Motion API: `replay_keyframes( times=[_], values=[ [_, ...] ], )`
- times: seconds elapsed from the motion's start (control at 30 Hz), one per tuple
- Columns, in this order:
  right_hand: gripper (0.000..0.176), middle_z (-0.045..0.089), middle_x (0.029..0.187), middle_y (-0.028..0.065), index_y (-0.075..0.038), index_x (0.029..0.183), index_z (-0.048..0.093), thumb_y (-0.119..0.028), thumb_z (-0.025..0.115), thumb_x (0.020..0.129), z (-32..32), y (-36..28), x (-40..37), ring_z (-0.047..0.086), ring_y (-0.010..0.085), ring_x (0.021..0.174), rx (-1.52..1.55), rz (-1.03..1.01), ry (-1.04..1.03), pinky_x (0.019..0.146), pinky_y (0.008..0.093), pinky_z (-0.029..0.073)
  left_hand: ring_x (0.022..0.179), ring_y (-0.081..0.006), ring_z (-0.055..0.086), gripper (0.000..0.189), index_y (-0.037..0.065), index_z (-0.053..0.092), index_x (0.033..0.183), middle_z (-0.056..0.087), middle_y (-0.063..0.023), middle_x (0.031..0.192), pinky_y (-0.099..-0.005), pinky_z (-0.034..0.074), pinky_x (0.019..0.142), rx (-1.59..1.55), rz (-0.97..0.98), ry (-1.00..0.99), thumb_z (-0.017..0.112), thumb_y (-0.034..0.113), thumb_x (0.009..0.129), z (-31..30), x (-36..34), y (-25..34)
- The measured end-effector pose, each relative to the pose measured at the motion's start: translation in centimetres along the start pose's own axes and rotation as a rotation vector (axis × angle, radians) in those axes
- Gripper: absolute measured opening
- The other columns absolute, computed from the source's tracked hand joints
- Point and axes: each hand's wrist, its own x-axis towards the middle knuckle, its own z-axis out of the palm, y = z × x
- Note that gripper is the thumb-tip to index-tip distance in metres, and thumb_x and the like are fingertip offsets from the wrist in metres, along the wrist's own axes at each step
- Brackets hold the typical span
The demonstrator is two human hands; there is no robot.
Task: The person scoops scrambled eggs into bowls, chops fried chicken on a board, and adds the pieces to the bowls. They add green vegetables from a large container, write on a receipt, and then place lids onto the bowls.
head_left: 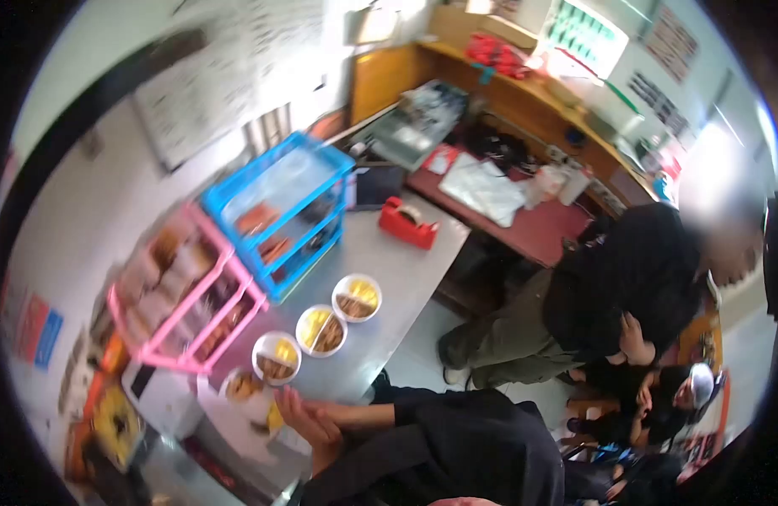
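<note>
Bowl (pixel 241 386) of brown and yellow food sits at the lower left of the frame. It is the end one in a row of four on the grey table (pixel 397 270), with the next bowl (pixel 277 357) just beside it toward the upper right. The two hands meet at bottom centre, just beside the end bowl and not on it.

The upper one, which I take for the right hand (pixel 300 411), lies flat with fingers stretched toward the bowl and holds nothing I can see. The left hand (pixel 324 445) is tucked under it and blurred, so I cannot tell how far open it is or whether it holds anything.

My judgement on handling: the bowl is full and sits near the table edge. It should be taken by the rim from both sides and kept level. Fingers should stay out of the food, and the next bowl should not get nudged.

A pink rack (pixel 186 295) and a blue rack (pixel 279 211) stand behind the row. A red tape dispenser (pixel 408 222) is further up the table. Two other people are at the right of the frame, well apart from the bowls.
</note>
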Motion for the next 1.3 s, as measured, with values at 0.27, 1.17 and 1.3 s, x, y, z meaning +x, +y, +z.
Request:
replay_keyframes(
  times=[0.27, 1.17, 1.3],
  values=[
    [0.064, 0.053, 0.124, 0.0084, -0.011, 0.138, 0.036, -0.054, 0.040, 0.092, -16.0, -30.5, -8.2, 0.052, 0.0259, 0.111, 0.525, -0.560, 0.228, 0.082, 0.0349, 0.045, 0.135, -0.0459, 0.016, 0.077, 0.007, 0.024, 0.143, 0.014, -0.0257, 0.148, -0.0580, 0.020, 0.104, -0.319, 0.724, -0.668, 0.057, 0.045, 0.084, 18.0, 12.3, 11.5],
    [0.042, 0.052, 0.100, 0.0082, -0.006, 0.101, 0.052, -0.039, 0.065, 0.077, -79.7, -82.6, -49.0, 0.049, 0.0261, 0.098, -2.474, -0.189, 2.320, 0.081, 0.0401, 0.039, 0.101, -0.0321, 0.058, 0.043, 0.006, 0.054, 0.124, 0.060, -0.0162, 0.110, -0.0411, 0.046, 0.087, -0.224, 0.236, -1.077, 0.056, 0.032, 0.090, 56.0, 37.7, 17.6],
    [0.032, 0.053, 0.090, 0.0115, -0.005, 0.090, 0.053, -0.033, 0.064, 0.081, -76.9, -80.7, -49.2, 0.052, 0.0289, 0.086, -2.630, -0.467, 2.200, 0.074, 0.0411, 0.039, 0.085, -0.0351, 0.060, 0.035, 0.003, 0.063, 0.106, 0.064, -0.0162, 0.095, -0.0447, 0.049, 0.074, -0.300, 0.379, -0.684, 0.053, 0.033, 0.089, 54.4, 37.5, 19.8]
  ],
)
